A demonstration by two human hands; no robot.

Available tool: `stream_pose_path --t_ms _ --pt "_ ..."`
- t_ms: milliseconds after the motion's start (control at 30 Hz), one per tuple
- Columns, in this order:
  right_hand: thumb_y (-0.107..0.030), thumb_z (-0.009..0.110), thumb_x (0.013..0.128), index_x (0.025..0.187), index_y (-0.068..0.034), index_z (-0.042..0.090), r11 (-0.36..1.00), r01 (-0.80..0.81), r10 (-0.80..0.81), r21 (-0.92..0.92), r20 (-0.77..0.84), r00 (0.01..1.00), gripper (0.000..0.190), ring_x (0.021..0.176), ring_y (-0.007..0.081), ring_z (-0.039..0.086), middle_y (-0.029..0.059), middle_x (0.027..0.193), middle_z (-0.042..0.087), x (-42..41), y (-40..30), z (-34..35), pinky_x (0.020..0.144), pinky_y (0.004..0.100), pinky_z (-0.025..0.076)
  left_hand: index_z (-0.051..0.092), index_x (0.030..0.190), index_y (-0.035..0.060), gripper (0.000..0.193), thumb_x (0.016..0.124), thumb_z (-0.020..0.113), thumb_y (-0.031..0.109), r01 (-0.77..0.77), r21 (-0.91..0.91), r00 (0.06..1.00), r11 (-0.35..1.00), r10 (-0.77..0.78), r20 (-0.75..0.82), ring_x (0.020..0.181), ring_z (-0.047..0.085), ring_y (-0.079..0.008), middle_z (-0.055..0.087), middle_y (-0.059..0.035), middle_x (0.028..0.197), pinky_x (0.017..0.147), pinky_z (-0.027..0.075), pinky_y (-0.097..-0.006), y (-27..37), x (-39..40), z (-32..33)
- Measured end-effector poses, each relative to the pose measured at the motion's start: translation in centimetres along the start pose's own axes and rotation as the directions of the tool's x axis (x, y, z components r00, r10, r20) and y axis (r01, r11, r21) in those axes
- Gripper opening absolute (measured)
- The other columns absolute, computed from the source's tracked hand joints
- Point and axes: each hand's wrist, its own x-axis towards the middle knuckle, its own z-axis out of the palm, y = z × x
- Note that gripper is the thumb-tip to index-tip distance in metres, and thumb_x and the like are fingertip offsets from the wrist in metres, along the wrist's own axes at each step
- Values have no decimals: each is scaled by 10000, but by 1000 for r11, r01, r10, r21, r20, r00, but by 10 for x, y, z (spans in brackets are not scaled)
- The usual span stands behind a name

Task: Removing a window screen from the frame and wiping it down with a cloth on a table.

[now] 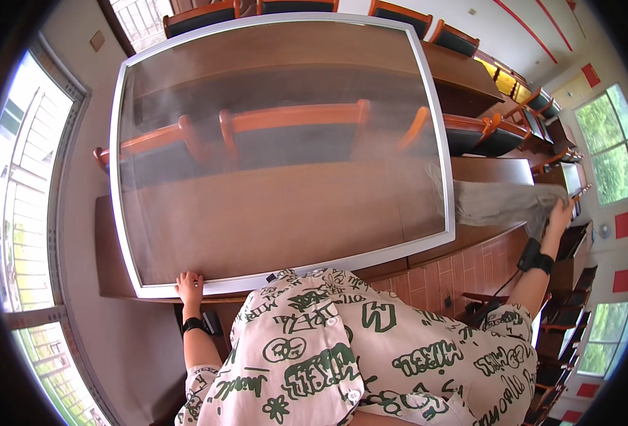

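A window sash with a pale metal frame (446, 160) stretches across the view before me. Through its hazy, streaked glass pane (292, 213) I see a brown table and chairs. My left hand (190, 287) grips the frame's near edge close to the left corner, fingers over the rim. Off to the right, my right hand (558, 217) is closed around one end of a grey cloth (500, 202). The cloth trails left, and its other end reaches the sash's right side. The near rail of the frame lies close against my printed shirt.
A long brown wooden table (109, 255) lies below the sash. Wooden chairs with dark backs (471, 136) stand beyond and to the right. A barred window (32, 175) and wall are on the left. Tiled floor (452, 277) shows at lower right.
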Motion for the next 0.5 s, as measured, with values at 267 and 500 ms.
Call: stream_pose_path --t_ms 267,500 --pt "15 471 710 1062 -24 484 749 324 -514 578 197 835 355 932 225 556 132 970 564 -69 -342 57 851 309 414 602 849 54 173 794 585 217 -65 -408 998 911 65 -14 744 622 -273 634 -130 755 656 482 -359 3 51 -20" --pt "62 515 685 991 -27 451 215 -56 -772 975 205 602 325 919 335 545 174 941 542 -238 -558 101 801 354 428 526 1091 66 379 739 654 122 -416 -785 857 460 487 -169 986 570 -232 588 -119 1056 805 460 -324 211 85 -108"
